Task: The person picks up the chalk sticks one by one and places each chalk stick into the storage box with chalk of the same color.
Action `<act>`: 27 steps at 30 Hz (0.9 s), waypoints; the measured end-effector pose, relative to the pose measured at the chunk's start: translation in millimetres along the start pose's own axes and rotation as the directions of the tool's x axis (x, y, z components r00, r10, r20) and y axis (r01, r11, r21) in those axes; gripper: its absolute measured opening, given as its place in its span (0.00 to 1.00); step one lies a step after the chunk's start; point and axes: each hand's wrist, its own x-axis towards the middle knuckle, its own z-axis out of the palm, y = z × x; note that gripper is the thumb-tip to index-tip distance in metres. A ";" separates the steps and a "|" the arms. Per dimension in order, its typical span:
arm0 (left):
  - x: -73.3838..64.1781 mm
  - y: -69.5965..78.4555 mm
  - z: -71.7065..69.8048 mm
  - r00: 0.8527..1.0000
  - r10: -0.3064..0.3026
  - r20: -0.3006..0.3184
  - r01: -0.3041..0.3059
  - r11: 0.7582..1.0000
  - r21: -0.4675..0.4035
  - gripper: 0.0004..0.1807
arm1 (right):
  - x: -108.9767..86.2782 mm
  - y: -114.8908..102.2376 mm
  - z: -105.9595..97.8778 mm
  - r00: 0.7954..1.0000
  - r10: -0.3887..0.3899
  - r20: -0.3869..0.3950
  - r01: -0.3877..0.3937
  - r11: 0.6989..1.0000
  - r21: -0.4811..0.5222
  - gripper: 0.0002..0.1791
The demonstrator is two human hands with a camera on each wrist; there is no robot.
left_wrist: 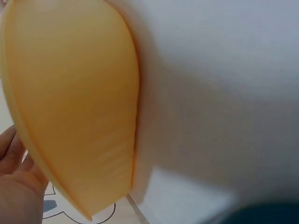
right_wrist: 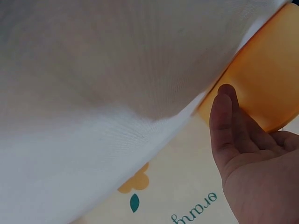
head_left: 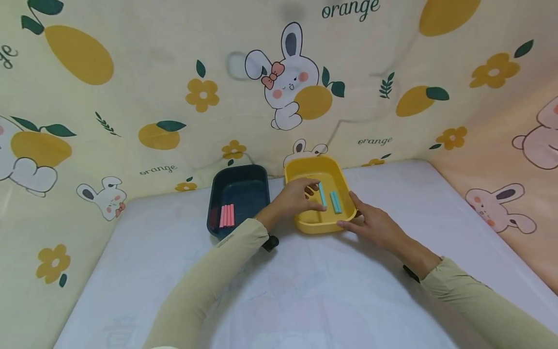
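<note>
A yellow tray [head_left: 314, 227] stands at the back of the table, with light-blue chalk sticks [head_left: 335, 202] lying inside. My left hand [head_left: 293, 198] reaches over its left rim and pinches one blue chalk stick [head_left: 322, 194] lengthwise between thumb and finger. At the tray's right front corner, my right hand [head_left: 377, 225] holds the rim and side. In the right wrist view, the right hand's fingers [right_wrist: 222, 116] lie along the tray's outer wall [right_wrist: 266, 74]. The left wrist view shows the tray's outside [left_wrist: 74, 102], which hides most of the left hand [left_wrist: 21, 186].
Left of the yellow tray stands a dark blue tray [head_left: 241, 177] with several pink chalk sticks [head_left: 227, 215] in its front left part. My left forearm passes close to its front right corner. A printed cloth wall [head_left: 209, 145] rises behind the white-covered table [head_left: 283, 300].
</note>
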 end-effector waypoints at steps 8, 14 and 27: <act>13.7 4.2 4.9 0.997 -0.060 0.047 0.055 0.994 0.096 0.43 | -0.5 0.9 3.4 1.000 -0.014 -0.011 0.014 1.000 0.006 0.57; 23.5 5.6 12.5 0.991 -0.124 0.046 0.118 0.987 0.111 0.41 | -2.1 1.0 3.8 1.000 -0.017 -0.009 0.017 1.000 0.002 0.57; 42.7 -0.7 30.1 0.988 -0.152 0.020 0.146 0.975 0.169 0.39 | -0.8 0.1 1.3 0.999 -0.031 -0.014 0.031 0.999 0.014 0.56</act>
